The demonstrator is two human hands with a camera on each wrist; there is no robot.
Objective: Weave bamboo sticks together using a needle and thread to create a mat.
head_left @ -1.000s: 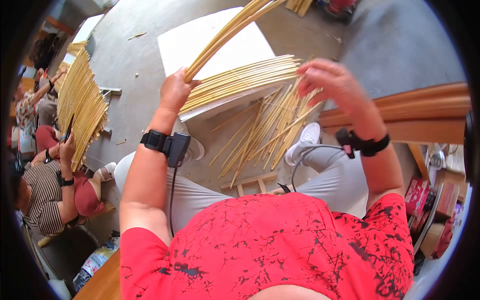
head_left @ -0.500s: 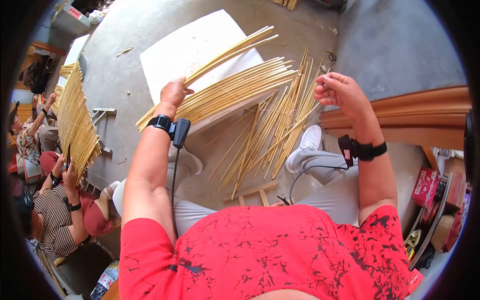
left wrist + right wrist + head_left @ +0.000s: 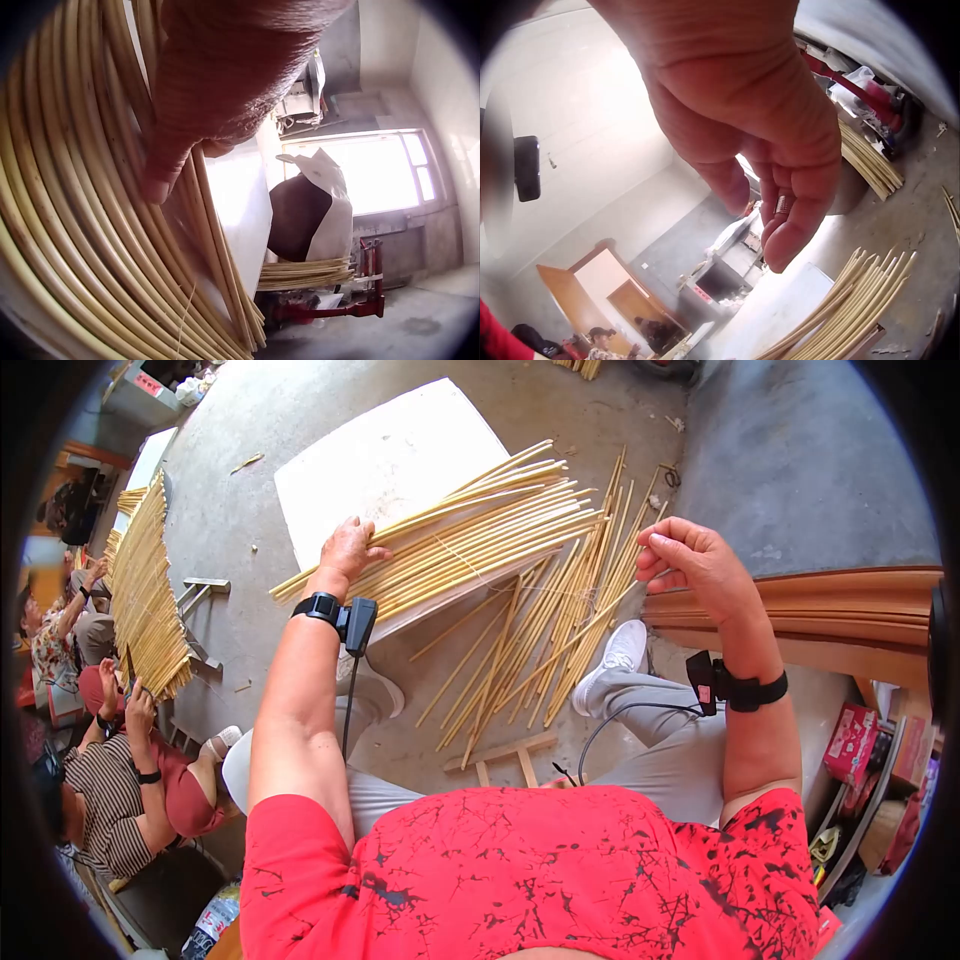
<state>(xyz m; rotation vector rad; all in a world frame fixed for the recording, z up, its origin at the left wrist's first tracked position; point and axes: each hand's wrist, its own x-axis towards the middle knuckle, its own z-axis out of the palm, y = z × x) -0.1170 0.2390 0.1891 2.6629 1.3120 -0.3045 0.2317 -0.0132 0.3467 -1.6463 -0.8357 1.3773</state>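
Row of sticks (image 3: 500, 538) partway along, by the look of it

White tabletop (image 3: 370, 450) carries the row: sticks side by side, ends uneven. Thin thread (image 3: 462, 558) crosses it; whether every stick is bound cannot be told. Left hand (image 3: 347, 548) at the row's far edge, fingers curled round a few upper sticks (image 3: 460, 513), which angle off from the rest. Right hand (image 3: 690, 555) hangs in the air past the row's right end, fingers bent and close together; whether they pinch thread cannot be told.

Done, as judged: a band of sticks laid out, thread across part of it. Left: the upper sticks want lining up and tying in; loose sticks (image 3: 575, 610) on the floor (image 3: 230, 495) suggest more to add. A broader mat (image 3: 150, 580) beside seated people (image 3: 105, 790) perhaps hints at full size.
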